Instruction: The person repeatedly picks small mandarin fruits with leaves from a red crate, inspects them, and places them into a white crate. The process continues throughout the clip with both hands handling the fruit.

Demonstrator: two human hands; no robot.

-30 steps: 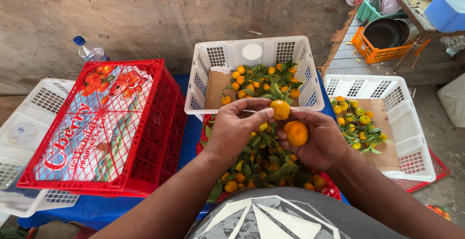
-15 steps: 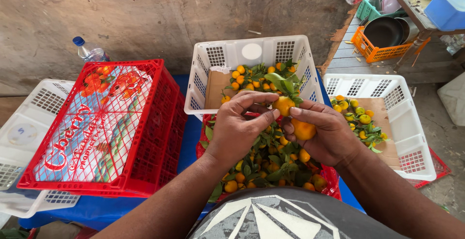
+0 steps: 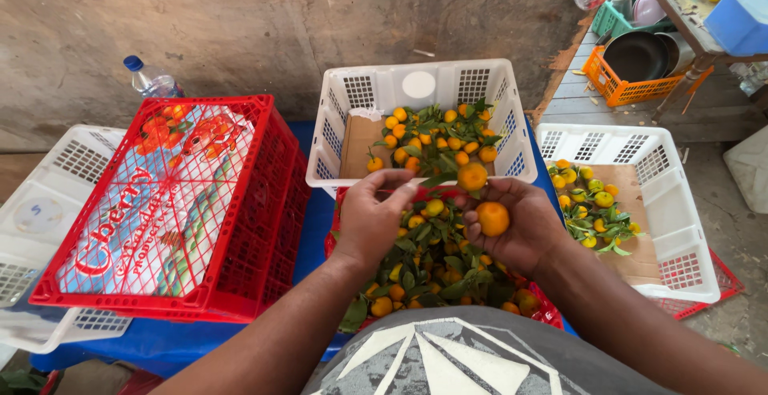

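My right hand [image 3: 520,223] cups a small orange citrus fruit [image 3: 493,218] in its palm, and a second orange fruit [image 3: 472,176] with a leaf sits at its fingertips. My left hand [image 3: 372,215] pinches the leafy stem running to that second fruit. Both hands hover over a red crate [image 3: 544,308] heaped with small orange fruits and green leaves [image 3: 428,271], right in front of me.
A white basket [image 3: 420,87] with leafy fruits stands behind. Another white basket [image 3: 672,227] with fewer fruits on cardboard sits at right. An upturned red crate [image 3: 180,203] rests on white baskets at left. A plastic bottle [image 3: 150,79] stands by the wall. Baskets of kitchenware [image 3: 640,83] lie at back right.
My hands have shifted slightly; the fruit in my right palm stays there, while the left fingers have moved onto the stem of the upper fruit.
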